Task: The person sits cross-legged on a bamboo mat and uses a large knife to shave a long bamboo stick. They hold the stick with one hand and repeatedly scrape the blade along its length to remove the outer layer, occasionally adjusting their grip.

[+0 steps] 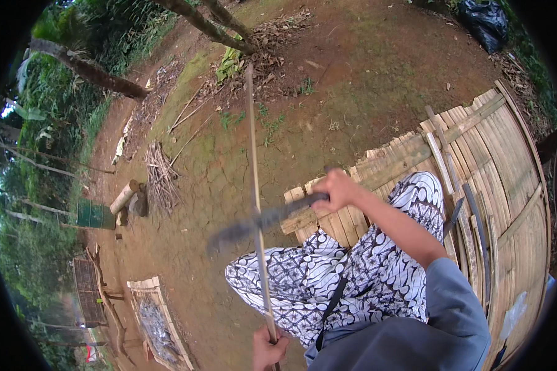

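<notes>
My left hand (pixel 270 348), low in the picture, is closed around the lower end of a long, thin bamboo strip (pixel 254 148). The strip runs up and away from me across my patterned trouser leg, its far end over the ground near a tree base. My right hand (pixel 338 190) grips the handle of a machete (pixel 284 211). Its dark blade points left and crosses the strip about halfway along; the tip is smeared by motion. Whether the blade touches the strip, I cannot tell.
A slatted bamboo platform (pixel 513 148) lies to my right, with a knife (pixel 454 217) and loose strips on it. On the earth at left are a stick bundle (pixel 161 176), a green drum (pixel 95 214), a log (pixel 124 196) and a framed tray (pixel 143 284). Tree trunks (pixel 198 21) stand ahead.
</notes>
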`<action>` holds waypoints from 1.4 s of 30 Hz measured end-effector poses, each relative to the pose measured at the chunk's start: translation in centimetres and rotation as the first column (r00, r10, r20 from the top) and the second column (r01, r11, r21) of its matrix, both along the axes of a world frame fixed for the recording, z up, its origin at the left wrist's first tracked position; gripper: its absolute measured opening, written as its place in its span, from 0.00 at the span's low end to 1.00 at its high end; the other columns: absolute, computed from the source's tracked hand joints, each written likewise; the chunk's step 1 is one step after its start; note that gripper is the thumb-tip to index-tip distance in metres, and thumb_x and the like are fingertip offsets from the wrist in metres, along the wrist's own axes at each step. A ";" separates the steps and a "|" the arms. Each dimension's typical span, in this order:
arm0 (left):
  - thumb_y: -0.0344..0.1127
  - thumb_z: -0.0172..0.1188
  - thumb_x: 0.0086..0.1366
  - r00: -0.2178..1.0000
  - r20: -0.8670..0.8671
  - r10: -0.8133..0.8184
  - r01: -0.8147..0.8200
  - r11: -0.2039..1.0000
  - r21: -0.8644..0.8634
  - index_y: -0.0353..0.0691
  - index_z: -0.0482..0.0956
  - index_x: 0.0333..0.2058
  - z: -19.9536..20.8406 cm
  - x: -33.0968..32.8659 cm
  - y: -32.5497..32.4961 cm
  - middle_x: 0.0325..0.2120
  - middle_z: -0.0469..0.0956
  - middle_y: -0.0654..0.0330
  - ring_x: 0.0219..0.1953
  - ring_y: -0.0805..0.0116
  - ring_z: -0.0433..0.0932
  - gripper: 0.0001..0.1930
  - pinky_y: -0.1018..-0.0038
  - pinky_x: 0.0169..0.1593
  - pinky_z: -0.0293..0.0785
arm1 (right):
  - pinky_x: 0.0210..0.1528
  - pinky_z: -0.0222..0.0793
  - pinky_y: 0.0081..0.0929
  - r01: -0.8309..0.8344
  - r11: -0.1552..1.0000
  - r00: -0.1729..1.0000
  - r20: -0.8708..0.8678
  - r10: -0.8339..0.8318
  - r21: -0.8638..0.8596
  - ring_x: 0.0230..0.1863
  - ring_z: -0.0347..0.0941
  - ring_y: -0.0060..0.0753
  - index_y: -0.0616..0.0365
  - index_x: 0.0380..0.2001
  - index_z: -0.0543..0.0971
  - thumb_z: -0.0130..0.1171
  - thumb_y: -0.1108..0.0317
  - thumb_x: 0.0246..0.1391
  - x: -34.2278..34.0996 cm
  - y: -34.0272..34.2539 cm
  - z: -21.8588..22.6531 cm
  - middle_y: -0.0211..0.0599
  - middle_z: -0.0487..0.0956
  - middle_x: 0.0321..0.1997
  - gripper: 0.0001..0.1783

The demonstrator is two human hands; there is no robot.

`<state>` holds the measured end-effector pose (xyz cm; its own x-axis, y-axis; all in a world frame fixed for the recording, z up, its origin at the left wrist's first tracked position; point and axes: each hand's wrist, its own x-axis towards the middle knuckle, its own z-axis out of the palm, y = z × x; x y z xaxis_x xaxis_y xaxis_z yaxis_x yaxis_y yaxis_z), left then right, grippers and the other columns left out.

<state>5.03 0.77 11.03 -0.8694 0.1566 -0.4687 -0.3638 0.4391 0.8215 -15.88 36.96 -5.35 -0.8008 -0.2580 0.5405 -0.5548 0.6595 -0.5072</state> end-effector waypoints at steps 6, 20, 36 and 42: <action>0.15 0.52 0.50 0.988 0.121 0.095 -0.108 0.988 0.106 0.42 0.59 0.20 0.0 -0.3 -0.1 0.11 0.61 0.68 0.09 0.81 0.59 0.14 0.77 0.10 0.50 | 0.19 0.66 0.41 0.098 0.991 0.993 0.061 -0.104 0.095 0.14 0.71 0.46 0.51 0.17 0.77 0.50 0.31 0.50 -1.6 -1.2 1.4 0.38 0.71 0.09 0.33; 0.36 0.59 0.65 0.981 -0.192 0.021 -0.063 0.975 -0.214 0.34 0.69 0.19 -1.6 0.0 -0.3 0.10 0.65 0.69 0.16 0.83 0.60 0.17 0.76 0.19 0.57 | 0.19 0.66 0.38 -0.084 0.996 0.988 -0.134 0.081 -0.016 0.16 0.73 0.42 0.50 0.19 0.79 0.60 0.36 0.44 0.6 -2.1 3.1 0.33 0.73 0.12 0.27; 0.34 0.59 0.64 0.941 -0.308 -0.141 0.013 0.924 -0.383 0.34 0.69 0.20 -0.8 -1.8 1.5 0.09 0.63 0.63 0.14 0.80 0.60 0.15 0.73 0.19 0.58 | 0.18 0.66 0.40 -0.191 0.981 0.969 -0.153 0.193 0.028 0.14 0.71 0.39 0.50 0.15 0.75 0.53 0.32 0.49 2.5 -3.9 3.8 0.36 0.71 0.11 0.32; 0.36 0.60 0.63 0.950 -0.282 -0.136 0.001 0.903 -0.430 0.32 0.72 0.21 -1.0 -0.9 0.1 0.08 0.65 0.55 0.12 0.73 0.65 0.15 0.69 0.19 0.61 | 0.19 0.69 0.39 0.284 0.958 0.940 0.205 -0.273 -0.026 0.11 0.70 0.42 0.52 0.20 0.80 0.49 0.32 0.52 -0.8 0.0 3.3 0.38 0.70 0.08 0.33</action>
<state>4.16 0.86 10.01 -0.9722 0.0682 -0.2241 -0.0876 0.7812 0.6181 -16.68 36.99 -2.09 -0.9283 0.0158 0.3714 -0.2381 0.7419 -0.6268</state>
